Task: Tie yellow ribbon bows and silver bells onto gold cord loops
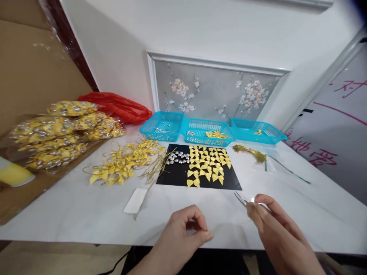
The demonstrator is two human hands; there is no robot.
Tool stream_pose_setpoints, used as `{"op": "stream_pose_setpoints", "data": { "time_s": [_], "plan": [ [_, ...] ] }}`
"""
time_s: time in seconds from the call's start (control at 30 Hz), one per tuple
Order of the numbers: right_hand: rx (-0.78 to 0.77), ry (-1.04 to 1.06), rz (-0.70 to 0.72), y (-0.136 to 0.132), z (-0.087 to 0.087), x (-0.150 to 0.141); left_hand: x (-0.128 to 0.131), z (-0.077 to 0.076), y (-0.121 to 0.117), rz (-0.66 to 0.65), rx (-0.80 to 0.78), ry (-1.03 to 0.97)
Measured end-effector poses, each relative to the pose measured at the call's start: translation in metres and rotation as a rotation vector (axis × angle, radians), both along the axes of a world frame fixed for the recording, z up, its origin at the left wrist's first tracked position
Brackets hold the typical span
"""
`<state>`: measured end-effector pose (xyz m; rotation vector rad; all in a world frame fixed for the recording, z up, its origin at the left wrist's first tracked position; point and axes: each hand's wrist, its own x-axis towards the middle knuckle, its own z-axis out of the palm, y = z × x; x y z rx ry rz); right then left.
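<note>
My left hand [186,235] is closed in a pinch above the front edge of the white table, thumb pressed to forefinger. Whatever lies between those fingertips is too small to make out. My right hand [276,223] grips a pair of metal tweezers [241,199], whose two slim tips point left and away from me. Beyond both hands lies a black mat [174,178] with rows of yellow bows [205,167] on its right part. Silvery beads [178,157] are gathered on the mat's upper left.
Three blue baskets [209,123] stand along the wall. Left of the mat are finished yellow bow pieces [123,162], loose gold wires [156,166] and a white card [135,200]. A bundle of gold ties [250,152] lies right. Bagged bows [63,131] pile up on cardboard at far left.
</note>
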<state>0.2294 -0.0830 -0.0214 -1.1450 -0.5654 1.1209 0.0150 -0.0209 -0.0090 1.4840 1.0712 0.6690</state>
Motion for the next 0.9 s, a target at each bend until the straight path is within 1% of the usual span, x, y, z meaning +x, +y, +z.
{"op": "stream_pose_setpoints", "data": {
  "time_s": [0.1, 0.2, 0.27, 0.37, 0.5, 0.6, 0.67, 0.8, 0.83, 0.9],
  "plan": [
    [0.014, 0.037, -0.021, -0.006, -0.006, 0.019, 0.001, 0.001, 0.004, -0.029, 0.056, 0.075],
    [0.069, 0.131, -0.017, -0.007, -0.006, 0.025, -0.004, 0.006, 0.021, 0.008, 0.167, 0.167],
    [0.064, 0.167, 0.016, -0.005, -0.003, 0.022, -0.006, 0.01, 0.038, 0.052, 0.278, 0.24],
    [0.008, 0.197, 0.051, 0.0, 0.002, 0.012, -0.001, 0.016, 0.062, 0.106, 0.433, 0.354],
    [-0.033, 0.205, 0.119, 0.003, 0.007, 0.0, 0.012, 0.011, 0.082, 0.11, 0.539, 0.475],
    [-0.026, 0.175, 0.202, 0.005, 0.006, -0.002, 0.019, 0.006, 0.089, 0.09, 0.561, 0.532],
    [-0.025, 0.174, 0.251, 0.006, 0.005, -0.001, 0.021, 0.006, 0.09, 0.077, 0.563, 0.546],
    [-0.02, 0.191, 0.306, 0.011, 0.002, -0.002, 0.022, 0.013, 0.086, 0.059, 0.521, 0.528],
    [-0.014, 0.167, 0.302, 0.013, 0.002, -0.004, 0.023, 0.016, 0.082, 0.052, 0.496, 0.514],
    [0.007, 0.041, 0.262, 0.018, 0.001, -0.007, 0.025, 0.023, 0.073, 0.013, 0.429, 0.467]
  ]
}}
